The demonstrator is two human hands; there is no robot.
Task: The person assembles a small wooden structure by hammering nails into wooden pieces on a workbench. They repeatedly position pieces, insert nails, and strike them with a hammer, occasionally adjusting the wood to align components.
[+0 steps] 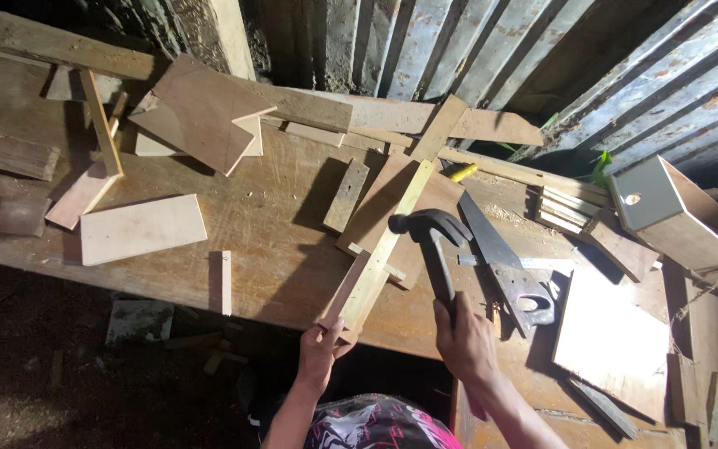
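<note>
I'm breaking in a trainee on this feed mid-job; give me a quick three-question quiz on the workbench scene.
1. True or false: the right hand grips a claw hammer.
2. What does the left hand hold? A) handsaw B) long wooden strip C) grey box
3. Name the tool lying flat right of the hammer.

Key: 1 true. 2 B, the wooden strip. 3 the handsaw.
</note>
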